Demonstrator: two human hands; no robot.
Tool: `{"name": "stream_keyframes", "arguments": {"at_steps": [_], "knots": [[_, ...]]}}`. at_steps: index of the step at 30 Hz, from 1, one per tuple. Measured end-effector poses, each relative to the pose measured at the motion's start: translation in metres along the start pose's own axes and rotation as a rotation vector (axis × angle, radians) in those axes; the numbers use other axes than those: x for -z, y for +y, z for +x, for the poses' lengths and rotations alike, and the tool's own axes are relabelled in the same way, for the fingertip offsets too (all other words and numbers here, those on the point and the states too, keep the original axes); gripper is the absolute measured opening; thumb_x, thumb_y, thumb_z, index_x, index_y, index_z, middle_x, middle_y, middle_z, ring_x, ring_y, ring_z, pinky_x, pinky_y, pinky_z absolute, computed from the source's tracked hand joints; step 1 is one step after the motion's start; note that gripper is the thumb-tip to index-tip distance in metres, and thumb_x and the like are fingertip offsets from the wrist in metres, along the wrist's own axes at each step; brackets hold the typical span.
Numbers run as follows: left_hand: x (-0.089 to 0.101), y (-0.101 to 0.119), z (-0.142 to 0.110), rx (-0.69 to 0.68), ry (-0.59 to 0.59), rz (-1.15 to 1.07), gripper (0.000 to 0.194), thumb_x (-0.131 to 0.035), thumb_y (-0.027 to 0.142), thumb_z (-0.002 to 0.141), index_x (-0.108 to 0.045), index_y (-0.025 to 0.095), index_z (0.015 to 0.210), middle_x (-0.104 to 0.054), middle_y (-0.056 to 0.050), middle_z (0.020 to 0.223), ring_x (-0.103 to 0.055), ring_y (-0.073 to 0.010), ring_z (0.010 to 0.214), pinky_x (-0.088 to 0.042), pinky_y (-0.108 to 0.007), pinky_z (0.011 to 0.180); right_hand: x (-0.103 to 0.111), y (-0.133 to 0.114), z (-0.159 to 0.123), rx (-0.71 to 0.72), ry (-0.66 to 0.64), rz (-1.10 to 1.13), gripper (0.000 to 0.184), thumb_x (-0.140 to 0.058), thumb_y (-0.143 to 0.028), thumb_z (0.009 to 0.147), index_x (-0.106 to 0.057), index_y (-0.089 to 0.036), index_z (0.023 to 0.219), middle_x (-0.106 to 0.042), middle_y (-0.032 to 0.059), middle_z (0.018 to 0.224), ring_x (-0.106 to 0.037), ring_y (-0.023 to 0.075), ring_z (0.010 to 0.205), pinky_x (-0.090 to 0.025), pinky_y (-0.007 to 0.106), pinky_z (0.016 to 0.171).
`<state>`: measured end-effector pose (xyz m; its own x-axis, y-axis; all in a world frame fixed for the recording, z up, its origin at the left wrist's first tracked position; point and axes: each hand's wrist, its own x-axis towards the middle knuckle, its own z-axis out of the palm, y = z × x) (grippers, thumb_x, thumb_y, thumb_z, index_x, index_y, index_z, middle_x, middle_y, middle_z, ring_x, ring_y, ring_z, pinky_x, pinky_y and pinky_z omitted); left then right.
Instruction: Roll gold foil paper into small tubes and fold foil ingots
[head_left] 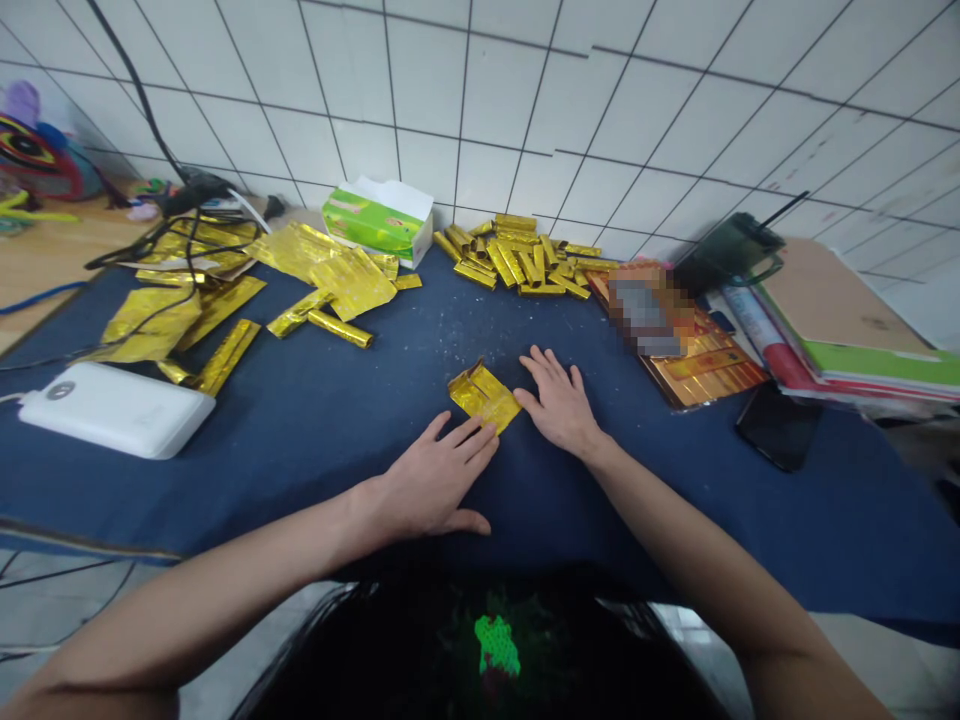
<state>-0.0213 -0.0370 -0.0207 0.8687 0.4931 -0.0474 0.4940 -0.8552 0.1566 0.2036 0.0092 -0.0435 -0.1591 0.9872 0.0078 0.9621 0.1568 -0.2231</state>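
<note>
A small piece of gold foil paper (484, 392) lies on the dark blue cloth in front of me, its far left edge folded up. My left hand (442, 470) rests flat with fingers stretched out, the fingertips on the near edge of the foil paper. On the other side, my right hand (556, 400) lies with fingers spread, its thumb at the paper's right corner. Beyond the hands, a heap of rolled gold foil pieces (517, 258) sits against the tiled wall. Flat and folded gold sheets (337, 270) are scattered to the left.
A white power bank (116, 410) and black cables (196, 190) are at left. A green tissue pack (382, 215) stands at the wall. To the right are an orange-gold packet (705, 355), a dark cup (731, 255), a black phone (778, 425) and stacked folders (855, 300).
</note>
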Motion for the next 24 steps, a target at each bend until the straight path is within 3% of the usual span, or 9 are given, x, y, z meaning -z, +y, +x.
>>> {"name": "stream_keyframes", "arguments": {"at_steps": [6,9,13,24], "knots": [[-0.002,0.001,-0.001,0.011,0.004,-0.001,0.083,-0.031,0.071,0.076,-0.03,0.013,0.136,-0.029,-0.014,0.143,-0.023,-0.0269,0.133,-0.015,-0.047,0.105,0.001,0.006,0.002,-0.016,0.013,0.029,0.052,-0.025,-0.042,0.089,-0.031,-0.021,0.136,-0.027,0.0064,0.146,-0.019,0.0257,0.135,-0.015,0.058,0.104],[-0.001,0.002,0.0,0.015,0.001,0.0,0.083,-0.033,0.07,0.075,-0.03,0.013,0.136,-0.031,-0.014,0.143,-0.024,-0.027,0.132,-0.016,-0.047,0.105,0.002,-0.006,-0.004,-0.001,-0.017,0.053,0.064,-0.026,-0.053,0.086,-0.024,-0.016,0.139,-0.024,0.0103,0.146,-0.015,0.0264,0.135,-0.014,0.056,0.105],[0.001,0.003,0.001,0.027,0.0,-0.006,0.084,-0.035,0.07,0.075,-0.029,0.013,0.136,-0.034,-0.014,0.141,-0.025,-0.0277,0.132,-0.018,-0.047,0.104,0.001,-0.021,-0.008,0.126,-0.086,-0.008,0.08,-0.031,-0.065,0.079,-0.018,-0.016,0.141,-0.015,0.0101,0.149,-0.007,0.028,0.137,-0.007,0.057,0.105],[-0.001,0.003,0.002,0.029,0.009,-0.009,0.086,-0.034,0.071,0.074,-0.031,0.01,0.135,-0.031,-0.014,0.142,-0.025,-0.0278,0.131,-0.018,-0.048,0.104,-0.003,-0.007,0.014,0.014,-0.046,-0.036,0.068,-0.021,-0.058,0.085,-0.022,-0.017,0.14,-0.015,0.0121,0.149,-0.008,0.0288,0.136,-0.011,0.059,0.104]]}}
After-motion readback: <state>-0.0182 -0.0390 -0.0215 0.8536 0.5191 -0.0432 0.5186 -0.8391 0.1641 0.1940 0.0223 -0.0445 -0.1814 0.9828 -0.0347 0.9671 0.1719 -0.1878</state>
